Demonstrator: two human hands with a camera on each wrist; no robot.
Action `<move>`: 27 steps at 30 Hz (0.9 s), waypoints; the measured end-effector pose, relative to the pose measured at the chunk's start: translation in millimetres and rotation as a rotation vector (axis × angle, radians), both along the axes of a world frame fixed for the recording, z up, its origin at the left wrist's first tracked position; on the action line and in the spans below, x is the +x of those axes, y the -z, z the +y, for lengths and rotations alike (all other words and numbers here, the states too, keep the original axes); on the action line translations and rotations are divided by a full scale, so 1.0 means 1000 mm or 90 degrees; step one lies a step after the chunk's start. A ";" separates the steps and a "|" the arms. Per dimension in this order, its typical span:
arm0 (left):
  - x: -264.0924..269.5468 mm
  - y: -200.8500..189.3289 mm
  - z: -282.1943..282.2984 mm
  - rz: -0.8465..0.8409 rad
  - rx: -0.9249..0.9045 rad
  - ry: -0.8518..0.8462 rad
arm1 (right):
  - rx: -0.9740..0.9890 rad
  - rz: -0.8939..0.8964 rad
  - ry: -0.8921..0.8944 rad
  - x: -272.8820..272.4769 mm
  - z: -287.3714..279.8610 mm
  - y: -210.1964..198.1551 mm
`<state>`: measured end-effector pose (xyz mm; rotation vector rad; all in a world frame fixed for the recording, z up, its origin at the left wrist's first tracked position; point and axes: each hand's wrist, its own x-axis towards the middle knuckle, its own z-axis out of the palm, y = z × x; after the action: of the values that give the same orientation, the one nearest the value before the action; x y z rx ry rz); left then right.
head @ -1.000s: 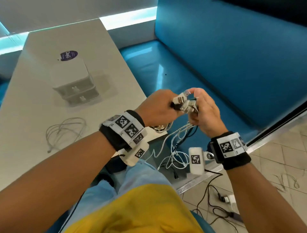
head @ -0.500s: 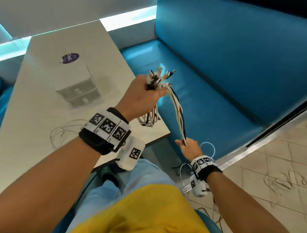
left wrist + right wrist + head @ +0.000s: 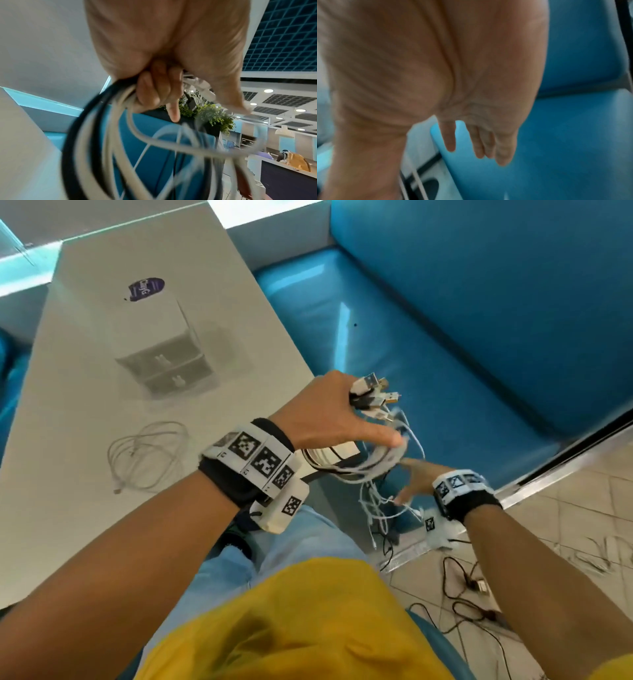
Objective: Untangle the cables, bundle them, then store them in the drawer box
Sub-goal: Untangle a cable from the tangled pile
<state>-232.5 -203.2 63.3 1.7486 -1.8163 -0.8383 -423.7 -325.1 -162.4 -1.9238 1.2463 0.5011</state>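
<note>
A bundle of white and black cables (image 3: 373, 460) hangs in loops off the table's near corner. My left hand (image 3: 342, 419) grips it just below the plug ends (image 3: 375, 393), which stick up past my fingers; my thumb points out to the right. In the left wrist view my fingers (image 3: 154, 94) curl round the strands (image 3: 109, 135). My right hand (image 3: 416, 477) is lower, beside the dangling loose ends (image 3: 380, 508), with straight fingers (image 3: 479, 142) that hold nothing. The white drawer box (image 3: 168, 361) stands shut on the table.
A loose white cable (image 3: 147, 457) lies coiled on the white table (image 3: 68, 405), with a purple sticker (image 3: 146, 288) behind the box. A blue bench (image 3: 428, 354) runs on the right. Black cables (image 3: 469, 594) lie on the tiled floor.
My left hand has come down and to the right with the bundle. My right hand has let go of the strands it pulled taut; they now hang in slack loops.
</note>
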 end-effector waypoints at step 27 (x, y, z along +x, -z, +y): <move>0.111 0.014 0.085 0.187 -0.225 -0.436 | -0.448 -0.481 -0.387 0.239 0.135 -0.248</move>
<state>-121.4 -118.0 48.9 1.7245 -0.9904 -0.4250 -185.2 -189.6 85.9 -2.7101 0.3253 -0.4433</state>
